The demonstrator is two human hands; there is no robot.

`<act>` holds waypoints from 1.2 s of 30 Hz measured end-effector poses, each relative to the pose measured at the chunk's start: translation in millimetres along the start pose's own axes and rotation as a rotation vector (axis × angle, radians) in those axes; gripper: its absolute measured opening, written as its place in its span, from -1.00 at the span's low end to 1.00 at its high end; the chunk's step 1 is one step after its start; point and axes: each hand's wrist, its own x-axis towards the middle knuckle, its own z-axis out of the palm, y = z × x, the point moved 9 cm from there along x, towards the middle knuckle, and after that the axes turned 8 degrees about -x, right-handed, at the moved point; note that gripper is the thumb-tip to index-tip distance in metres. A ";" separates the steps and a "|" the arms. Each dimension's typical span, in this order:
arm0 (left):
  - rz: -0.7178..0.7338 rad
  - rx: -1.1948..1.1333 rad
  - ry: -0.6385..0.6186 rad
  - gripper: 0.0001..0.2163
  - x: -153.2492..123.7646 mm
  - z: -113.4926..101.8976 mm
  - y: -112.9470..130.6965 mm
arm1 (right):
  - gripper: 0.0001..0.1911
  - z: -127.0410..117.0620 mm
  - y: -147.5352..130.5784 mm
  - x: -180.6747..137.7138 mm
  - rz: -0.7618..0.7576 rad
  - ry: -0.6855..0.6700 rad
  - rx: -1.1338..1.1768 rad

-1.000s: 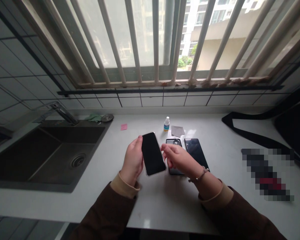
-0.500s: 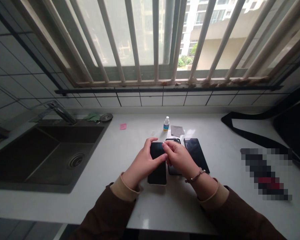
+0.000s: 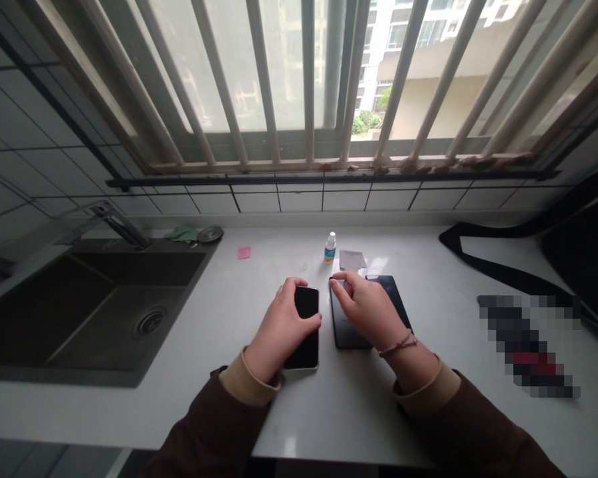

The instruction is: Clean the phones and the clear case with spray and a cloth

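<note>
A black phone [image 3: 307, 332] in a pale case lies flat on the white counter [image 3: 339, 405]. My left hand [image 3: 279, 328] is closed on it, fingers curled over its top edge and thumb on the screen. Just right of it lies a second dark phone [image 3: 346, 335]. My right hand [image 3: 371, 309] rests over this one, fingers stretched toward its top left corner. A third black phone [image 3: 397, 299] lies further right, partly hidden by my right hand.
A small dropper bottle [image 3: 330, 247] and a grey cloth [image 3: 351, 259] sit behind the phones. A pink note [image 3: 244, 252] lies toward the dark sink [image 3: 104, 299] and faucet [image 3: 119, 226] at left. A black bag with strap [image 3: 503, 269] occupies the right.
My left hand has lowered the cased phone from a raised, tilted hold to flat on the counter. My right hand left that phone and moved right onto the middle phone.
</note>
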 end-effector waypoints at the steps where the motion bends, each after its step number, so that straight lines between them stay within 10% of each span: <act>1: -0.021 0.002 0.014 -0.50 0.9 -1.9 -1.6 | -0.68 -3.2 5.3 1.9 0.023 0.013 -0.055; 18: -0.105 0.123 0.021 -0.61 12.2 -10.3 -27.7 | -0.68 2.7 57.5 3.7 0.308 -0.214 -0.563; 27: -0.088 0.397 0.010 -0.24 0.3 3.9 -13.9 | -0.66 2.3 55.6 4.5 0.298 -0.188 -0.572; 36: -0.086 0.501 0.023 -0.31 -3.0 6.3 -6.6 | -0.64 -5.0 40.4 6.1 0.244 -0.120 -0.566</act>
